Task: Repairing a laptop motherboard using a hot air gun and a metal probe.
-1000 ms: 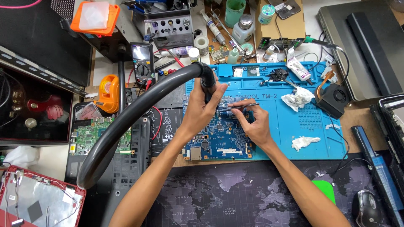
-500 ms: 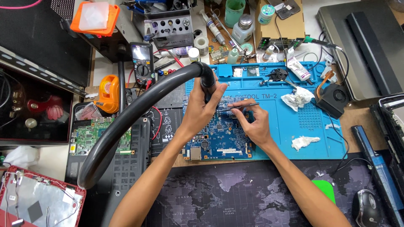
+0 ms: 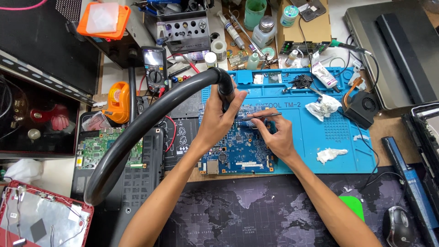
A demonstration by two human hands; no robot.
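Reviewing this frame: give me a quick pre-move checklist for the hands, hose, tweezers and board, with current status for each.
1. Left hand grips hose near its nozzle: ok.
2. Right hand holds tweezers: ok.
3. Tweezer tips over board: ok; touching a part: cannot tell.
4. Board lies flat on blue mat: ok.
5. Nozzle opening aimed at board: cannot tell, hand hides it.
6. Mat near the hands free of clutter: not ok, crumpled tissues lie close by.

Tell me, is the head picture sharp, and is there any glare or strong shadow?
Head view: even light, sharp on the left hand, right hand and blue circuit board; soft glare on the grey hose; only weak shadows; edges bend slightly outward.
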